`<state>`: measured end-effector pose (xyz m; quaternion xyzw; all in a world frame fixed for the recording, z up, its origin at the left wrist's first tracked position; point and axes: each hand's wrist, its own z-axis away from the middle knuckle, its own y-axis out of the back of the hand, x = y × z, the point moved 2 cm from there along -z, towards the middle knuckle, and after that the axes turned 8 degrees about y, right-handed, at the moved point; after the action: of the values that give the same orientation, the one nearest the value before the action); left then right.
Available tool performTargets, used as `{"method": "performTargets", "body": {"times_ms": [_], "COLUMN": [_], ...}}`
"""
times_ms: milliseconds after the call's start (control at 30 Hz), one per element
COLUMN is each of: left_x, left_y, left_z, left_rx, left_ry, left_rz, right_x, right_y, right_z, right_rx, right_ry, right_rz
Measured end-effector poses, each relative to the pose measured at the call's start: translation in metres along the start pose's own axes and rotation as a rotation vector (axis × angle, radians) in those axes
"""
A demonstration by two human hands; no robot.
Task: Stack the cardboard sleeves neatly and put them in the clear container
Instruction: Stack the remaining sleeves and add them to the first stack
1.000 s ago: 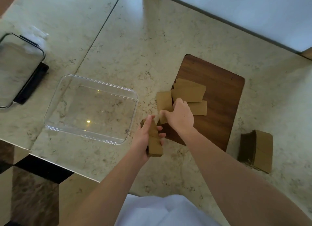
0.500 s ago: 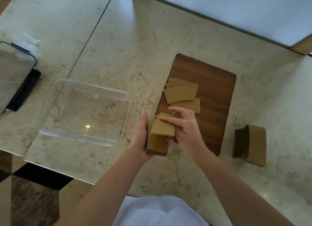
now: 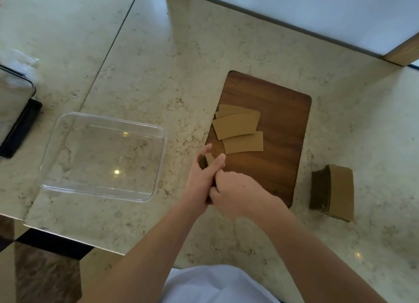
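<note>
Marble surface (image 3: 204, 53): both hands, left (image 3: 200, 178) and right (image 3: 235, 193), clamp together a thin brown sleeve stack (image 3: 204, 161), edges dark.

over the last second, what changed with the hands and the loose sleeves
The right hand picked one loose sleeve off the wooden board, carried it back and pressed it onto the stack of sleeves gripped by the left hand; both hands now hold that stack. Three loose sleeves stay on the board, the clear container holds no sleeves, and the side stack is untouched.
</note>
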<state>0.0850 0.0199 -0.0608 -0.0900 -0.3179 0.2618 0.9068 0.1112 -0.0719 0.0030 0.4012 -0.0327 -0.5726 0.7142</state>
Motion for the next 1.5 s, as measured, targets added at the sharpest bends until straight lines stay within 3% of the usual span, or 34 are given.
{"method": "performTargets", "body": {"times_ms": [67,133,200,267,400,500,767,833,900,1033,1100,1200,1333,1433,1500], "left_x": [0.003,0.007,0.01,0.01,0.009,0.011,0.018,0.019,0.021,0.021,0.019,0.017,0.014,0.015,0.018], "left_y": [0.008,0.011,0.008,0.005,-0.003,-0.008,-0.008,-0.007,-0.007,-0.007,-0.008,-0.008,-0.007,-0.005,0.0], "left_z": [-0.005,-0.006,-0.009,-0.013,-0.015,-0.015,-0.015,-0.015,-0.015,-0.014,-0.014,-0.014,-0.01,-0.008,-0.007], "left_rx": [-0.008,-0.036,-0.05,-0.078,-0.145,-0.163,-0.099,-0.096,-0.097,-0.096,-0.103,-0.121,-0.123,-0.178,-0.188], "left_ry": [0.055,0.14,0.209,0.231,0.251,0.27,0.276,0.273,0.273,0.285,0.282,0.267,0.298,0.284,0.285], "left_rz": [0.125,0.241,0.305,0.32,0.299,0.291,0.292,0.298,0.306,0.301,0.296,0.267,0.153,0.145,0.074], "right_x": [0.021,0.056,0.088,0.102,0.106,0.111,0.118,0.114,0.111,0.095,0.09,0.082,0.075,0.073,0.077], "right_y": [0.014,0.031,0.039,0.042,0.057,0.068,0.077,0.08,0.082,0.071,0.06,0.044,0.029,0.025,0.03], "right_z": [-0.005,-0.017,-0.026,-0.038,-0.068,-0.082,-0.069,-0.057,-0.043,-0.017,-0.002,0.011,0.018,0.021,0.024], "right_rx": [-0.071,0.272,0.643,0.74,0.537,0.423,0.52,0.605,0.623,0.307,0.146,0.024,0.008,0.001,-0.106], "right_ry": [0.042,-0.046,-0.26,-0.328,-0.142,-0.103,-0.011,0.007,-0.016,-0.031,0.013,0.101,0.073,0.041,0.017], "right_rz": [-0.329,-0.335,-0.153,-0.112,0.159,0.249,0.297,0.175,-0.192,-1.374,-1.605,-1.637,-1.584,-1.386,-1.179]}}
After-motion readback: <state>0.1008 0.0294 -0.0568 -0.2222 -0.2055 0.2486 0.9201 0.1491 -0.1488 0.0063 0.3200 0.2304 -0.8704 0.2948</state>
